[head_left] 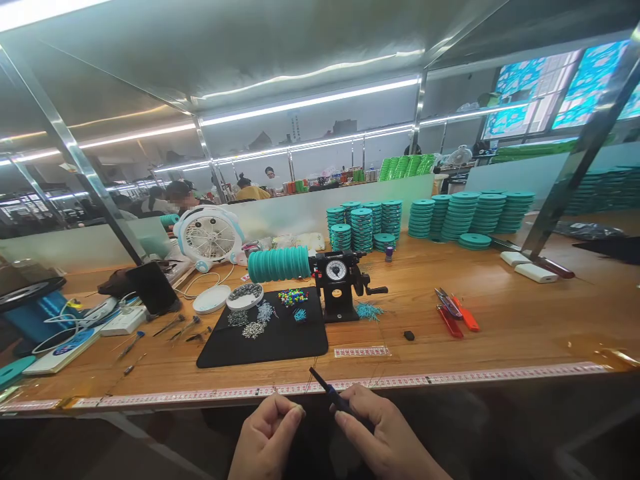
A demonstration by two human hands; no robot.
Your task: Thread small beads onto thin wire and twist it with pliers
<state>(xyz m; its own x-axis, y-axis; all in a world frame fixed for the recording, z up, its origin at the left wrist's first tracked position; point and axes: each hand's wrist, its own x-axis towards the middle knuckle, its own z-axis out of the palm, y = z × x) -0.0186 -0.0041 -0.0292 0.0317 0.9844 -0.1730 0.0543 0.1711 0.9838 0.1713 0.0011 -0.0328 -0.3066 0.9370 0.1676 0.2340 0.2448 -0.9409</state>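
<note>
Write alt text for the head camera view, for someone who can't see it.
A person's right hand grips a slim, dark tool beside their left hand, closed in a pinch, at the edge of a wooden workbench. Beyond are a black mat with piles of small parts and a hand-cranked machine; stacks of teal discs stand behind.

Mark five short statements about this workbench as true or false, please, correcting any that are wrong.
1. The right hand grips a slender dark tool. True.
2. Small multicoloured pieces lie on the rectangular black mat. True.
3. The left hand lies flat on that mat. False: the left hand is off the mat, thumb and fingertips pinched together.
4. Ribbed turquoise discs sit in a row on the black hand-cranked machine. True.
5. The white-and-blue fan stands to the machine's right. False: the fan stands to its left.
</note>
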